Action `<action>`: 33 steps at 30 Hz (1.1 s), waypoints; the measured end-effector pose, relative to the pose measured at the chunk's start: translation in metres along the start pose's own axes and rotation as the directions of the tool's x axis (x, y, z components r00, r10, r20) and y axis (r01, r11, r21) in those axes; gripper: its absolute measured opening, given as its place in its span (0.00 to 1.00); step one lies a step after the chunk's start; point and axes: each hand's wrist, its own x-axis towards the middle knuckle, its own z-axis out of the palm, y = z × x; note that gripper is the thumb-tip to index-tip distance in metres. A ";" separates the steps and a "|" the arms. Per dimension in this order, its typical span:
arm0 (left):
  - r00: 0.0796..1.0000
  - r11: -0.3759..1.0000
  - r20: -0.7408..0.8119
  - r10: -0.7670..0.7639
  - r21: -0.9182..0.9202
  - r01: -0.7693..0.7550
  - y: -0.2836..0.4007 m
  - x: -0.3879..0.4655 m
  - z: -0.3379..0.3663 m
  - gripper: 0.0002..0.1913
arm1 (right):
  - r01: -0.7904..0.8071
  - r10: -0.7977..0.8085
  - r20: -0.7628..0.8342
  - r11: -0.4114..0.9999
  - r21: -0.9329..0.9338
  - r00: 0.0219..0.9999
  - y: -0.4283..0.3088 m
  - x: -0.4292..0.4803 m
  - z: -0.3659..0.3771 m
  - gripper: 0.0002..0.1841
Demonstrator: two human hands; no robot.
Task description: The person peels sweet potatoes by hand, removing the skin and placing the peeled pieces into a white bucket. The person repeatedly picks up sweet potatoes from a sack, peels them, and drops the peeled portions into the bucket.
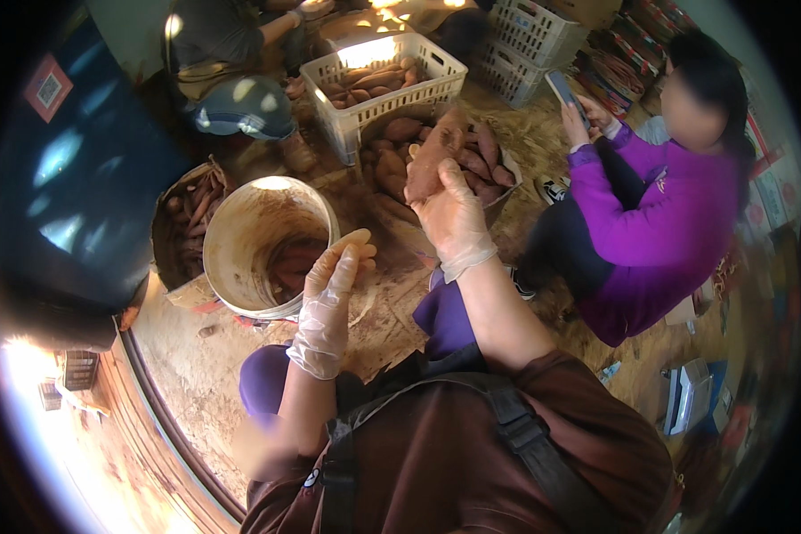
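Observation:
My right hand point(448, 207), in a clear plastic glove, grips a large reddish sweet potato point(435, 157) with a dark blemish near its upper end. Beneath and behind it stands a container full of sweet potatoes point(484, 160). My left hand point(340, 270), gloved too, is raised beside the rim of a dirty white bucket point(223, 220); its fingers are partly bent, and whether something small is between them cannot be told. Sweet potatoes point(297, 267) lie at the bottom of the bucket. Left of it, a cardboard box point(163, 267) holds thinner sweet potatoes point(200, 207).
A white plastic crate point(347, 123) of sweet potatoes stands beyond the containers, with stacked crates point(517, 60) at its right. A person in purple point(654, 207) crouches at the right with a phone point(566, 97). Another person point(217, 40) sits at the upper left.

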 end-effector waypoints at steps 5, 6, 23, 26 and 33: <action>0.997 0.995 0.071 -0.007 -0.095 0.014 -0.003 -0.001 -0.003 0.21 | -0.246 0.201 0.204 0.942 0.227 0.958 -0.009 0.008 -0.014 0.21; 0.993 0.998 0.113 0.026 -0.063 -0.019 -0.005 0.001 -0.004 0.20 | -0.249 0.232 0.092 0.932 0.263 0.968 -0.012 0.008 -0.015 0.21; 0.994 0.992 0.027 0.108 0.057 -0.109 -0.003 -0.003 0.001 0.21 | -0.407 0.384 -0.138 0.880 -0.246 0.913 0.026 -0.016 -0.013 0.21; 0.971 0.971 0.038 0.235 0.034 -0.237 -0.005 -0.003 0.008 0.19 | -0.438 0.404 -0.174 0.861 -0.259 0.898 0.033 -0.024 -0.005 0.12; 0.962 1.000 -0.271 0.017 -0.007 -0.019 0.004 0.000 -0.010 0.24 | -0.360 0.370 0.053 0.923 -0.135 0.928 0.064 -0.039 0.029 0.26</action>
